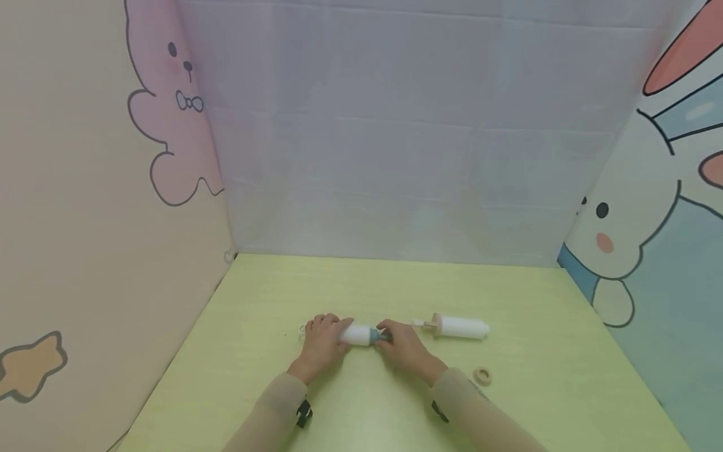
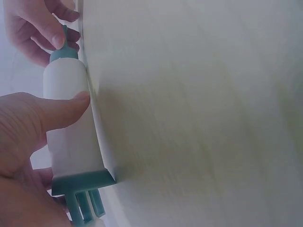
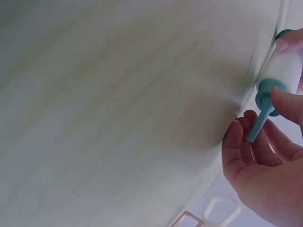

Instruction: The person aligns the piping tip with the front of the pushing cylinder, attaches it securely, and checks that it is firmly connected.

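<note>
A large syringe with a white barrel [image 1: 356, 334] lies sideways between both hands, low over the table. My left hand [image 1: 324, 344] wraps the barrel, its thumb [image 2: 66, 109] across the white side. Behind that hand, the teal flange [image 2: 84, 182] and ribbed plunger [image 2: 85, 205] stick out, with a pale loop handle [image 1: 302, 329] at the end. My right hand [image 1: 405, 346] is at the other end, its thumb and fingers around the teal collar [image 3: 270, 90]. A narrow teal nozzle [image 3: 259, 124] points out of the collar between those fingers.
A second white syringe [image 1: 462, 327] with a beige flange [image 1: 437, 324] lies to the right of my right hand. Nearer to me is a small beige ring [image 1: 482, 376]. The yellow-green table [image 1: 536, 389] meets a pale curtain [image 1: 395, 157] at the back and printed side walls.
</note>
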A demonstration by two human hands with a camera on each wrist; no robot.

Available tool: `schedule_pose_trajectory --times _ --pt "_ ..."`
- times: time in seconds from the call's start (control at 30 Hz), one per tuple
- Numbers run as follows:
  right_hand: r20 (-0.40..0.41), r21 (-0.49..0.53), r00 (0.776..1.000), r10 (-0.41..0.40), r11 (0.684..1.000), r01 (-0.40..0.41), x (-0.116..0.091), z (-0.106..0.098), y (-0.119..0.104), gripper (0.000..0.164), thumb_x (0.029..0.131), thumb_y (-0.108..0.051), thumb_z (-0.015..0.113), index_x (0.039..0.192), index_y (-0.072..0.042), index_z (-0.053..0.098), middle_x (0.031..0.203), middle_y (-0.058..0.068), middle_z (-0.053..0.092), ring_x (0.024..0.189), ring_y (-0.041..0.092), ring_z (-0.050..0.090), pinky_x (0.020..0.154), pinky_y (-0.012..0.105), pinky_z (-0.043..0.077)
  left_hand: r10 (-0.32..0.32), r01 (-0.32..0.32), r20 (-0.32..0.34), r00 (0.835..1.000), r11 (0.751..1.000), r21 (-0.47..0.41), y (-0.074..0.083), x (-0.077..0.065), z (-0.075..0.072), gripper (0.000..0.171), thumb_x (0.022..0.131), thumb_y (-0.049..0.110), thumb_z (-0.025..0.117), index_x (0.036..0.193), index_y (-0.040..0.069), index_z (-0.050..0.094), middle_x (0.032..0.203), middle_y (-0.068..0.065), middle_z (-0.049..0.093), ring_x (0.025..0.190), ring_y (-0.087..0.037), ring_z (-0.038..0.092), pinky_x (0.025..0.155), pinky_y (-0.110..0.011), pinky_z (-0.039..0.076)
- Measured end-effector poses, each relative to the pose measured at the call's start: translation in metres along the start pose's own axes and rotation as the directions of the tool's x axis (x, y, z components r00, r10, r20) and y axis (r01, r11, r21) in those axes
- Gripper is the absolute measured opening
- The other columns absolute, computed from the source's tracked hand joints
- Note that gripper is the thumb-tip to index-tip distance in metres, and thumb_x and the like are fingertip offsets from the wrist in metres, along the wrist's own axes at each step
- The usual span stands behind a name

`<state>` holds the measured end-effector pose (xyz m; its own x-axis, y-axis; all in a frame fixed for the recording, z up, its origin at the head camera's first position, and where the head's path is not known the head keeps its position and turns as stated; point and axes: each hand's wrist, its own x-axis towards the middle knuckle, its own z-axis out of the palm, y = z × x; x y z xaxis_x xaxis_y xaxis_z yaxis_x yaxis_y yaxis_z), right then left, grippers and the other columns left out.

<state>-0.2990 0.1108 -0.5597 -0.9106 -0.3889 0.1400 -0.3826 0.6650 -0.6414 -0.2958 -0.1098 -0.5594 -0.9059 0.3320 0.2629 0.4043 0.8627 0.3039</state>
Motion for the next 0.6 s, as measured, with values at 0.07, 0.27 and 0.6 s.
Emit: schedule_pose_trajectory --times 0.07,0.27,0.6 --pt "0.008 -0.004 1.0 0.003 1.0 -0.003 0.0 0.0 0.0 0.033 0.087 -0.013 0.069 0.116 0.001 0.059 0.097 0.012 0.068 0.089 0.025 0.065 0.078 0.04 0.051 -0.006 0.006 0.01 1.0 1.0 -0.009 0.001 0.0 0.0 0.055 0.075 0.025 0.082 0.126 0.016 0.063 0.109 -0.01 0.057 0.106 -0.038 0.048 0.088 -0.059 0.034" --pt "0.031 -0.002 0.999 0.014 1.0 -0.014 -0.001 -0.003 0.002 0.038 0.088 -0.015 0.069 0.12 0.001 0.057 0.1 0.013 0.067 0.093 0.027 0.064 0.079 0.042 0.051 -0.024 0.025 0.024 0.999 1.0 -0.019 0.002 0.0 -0.001 0.064 0.073 0.026 0.083 0.13 0.015 0.058 0.113 -0.011 0.056 0.11 -0.039 0.046 0.091 -0.061 0.031" --pt "0.023 -0.074 1.0 0.021 0.997 -0.019 -0.004 -0.012 -0.003 0.042 0.088 -0.019 0.07 0.123 -0.002 0.057 0.111 0.016 0.063 0.1 0.031 0.06 0.083 0.045 0.049 -0.047 0.047 0.011 0.999 0.998 -0.037 0.0 0.005 -0.001 0.072 0.07 0.028 0.085 0.134 0.016 0.054 0.118 -0.012 0.055 0.112 -0.039 0.044 0.093 -0.061 0.029"
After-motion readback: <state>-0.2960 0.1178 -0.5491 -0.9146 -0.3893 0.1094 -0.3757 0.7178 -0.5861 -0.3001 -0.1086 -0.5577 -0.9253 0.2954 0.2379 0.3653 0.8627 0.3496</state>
